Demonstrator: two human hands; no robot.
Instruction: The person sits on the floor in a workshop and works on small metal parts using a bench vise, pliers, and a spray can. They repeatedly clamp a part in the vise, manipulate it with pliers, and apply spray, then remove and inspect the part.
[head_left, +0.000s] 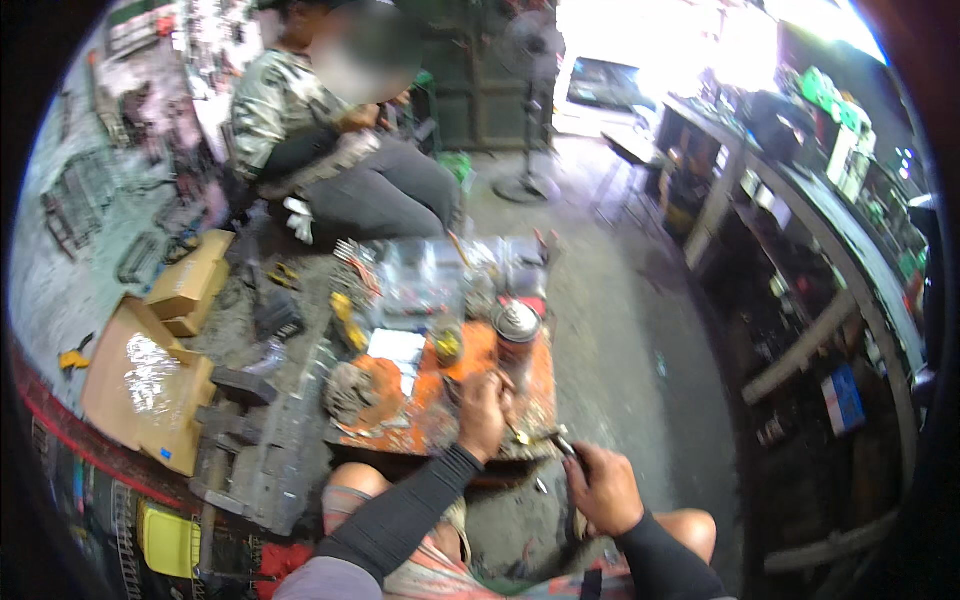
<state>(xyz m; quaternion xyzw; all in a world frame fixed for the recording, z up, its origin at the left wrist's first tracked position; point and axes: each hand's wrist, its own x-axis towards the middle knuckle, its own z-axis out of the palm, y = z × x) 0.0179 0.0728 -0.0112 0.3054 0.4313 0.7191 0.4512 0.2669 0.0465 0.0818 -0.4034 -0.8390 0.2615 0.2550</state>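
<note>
My left hand (486, 416) is closed in a pinch over the front of a low orange work table (430, 432). Whatever its fingers hold is hidden. A small brass-coloured piece (521, 437) shows just beside it, near the table's front edge. My right hand (608, 488) is wrapped around a slim metal hand tool (566, 446), its tip pointing toward the brass piece; its exact kind is too blurred to tell. Beyond my left hand stands a spray can (516, 325) with a silver top. A small yellow-lidded container (447, 345) and a white paper (397, 347) lie left of the can.
A dirty rag bundle (352, 393) sits at the table's left, near yellow-handled tools (347, 318). Farther left are a metal vise-like block (262, 450) and cardboard boxes (150, 385). A seated person (345, 160) is across the table. A long workbench (820, 215) runs along the right.
</note>
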